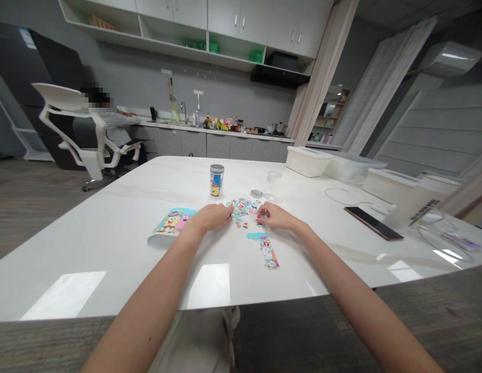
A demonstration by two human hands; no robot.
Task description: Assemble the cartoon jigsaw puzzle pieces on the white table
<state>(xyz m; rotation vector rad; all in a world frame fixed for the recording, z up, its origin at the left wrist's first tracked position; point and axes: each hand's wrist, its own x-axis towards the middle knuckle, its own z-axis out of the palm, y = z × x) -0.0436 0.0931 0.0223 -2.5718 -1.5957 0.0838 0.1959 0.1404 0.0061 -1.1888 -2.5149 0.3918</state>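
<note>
A loose pile of small jigsaw puzzle pieces (pixel 242 206) lies on the white table between my hands. My left hand (pixel 215 216) is closed at the pile's left edge, its fingertips partly hidden. On the other side, my right hand (pixel 277 215) has its fingers pinched at a pink puzzle piece (pixel 259 222). Nearer to me lies a joined puzzle section (pixel 268 252) with a cartoon figure and a blue strip along its top. A curled cartoon picture sheet (pixel 173 221) rests left of my left hand.
Behind the pile stand a lidded jar with cartoon print (pixel 216 181), a metal lid (pixel 257 194) and a clear jar (pixel 274 182). To the right are a phone (pixel 373 223), cables and plastic boxes (pixel 308 161). A person sits on a white chair (pixel 75 109) at the back left.
</note>
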